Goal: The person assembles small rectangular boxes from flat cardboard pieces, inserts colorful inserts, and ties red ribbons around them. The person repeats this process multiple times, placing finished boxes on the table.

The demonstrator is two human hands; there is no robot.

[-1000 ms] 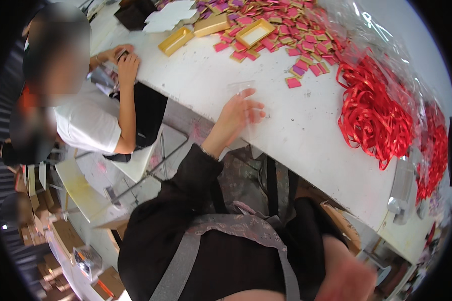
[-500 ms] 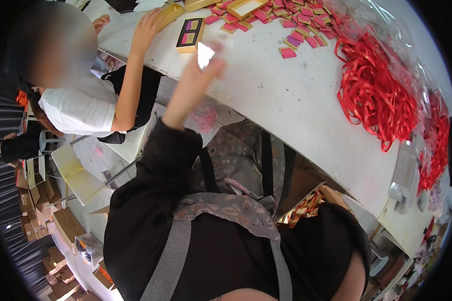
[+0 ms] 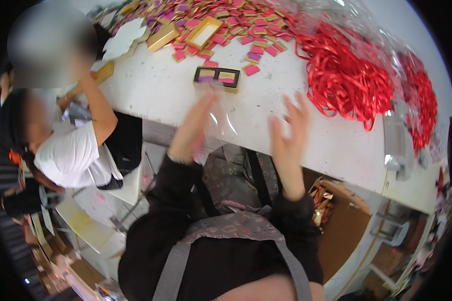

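My left hand is closed on a clear plastic piece, thin and glossy, that hangs over the table's front edge; whether it is a bag or a sleeve I cannot make out. My right hand, slightly blurred, is raised over the front of the table with its fingers spread and nothing in it. Just beyond my left fingertips lies a small gold-sided box with a black inside. Two compartments in it hold a purple-and-gold piece and a pink-and-gold piece.
Many small pink, purple and gold packets cover the far white table. An open gold box sits among them. Red ribbons lie in plastic at right. A cardboard carton stands below; a co-worker sits left.
My right hand has come into view over the table edge. My left hand is lower, the plastic piece hanging from it. The view has turned, and the two-compartment box now lies crosswise.
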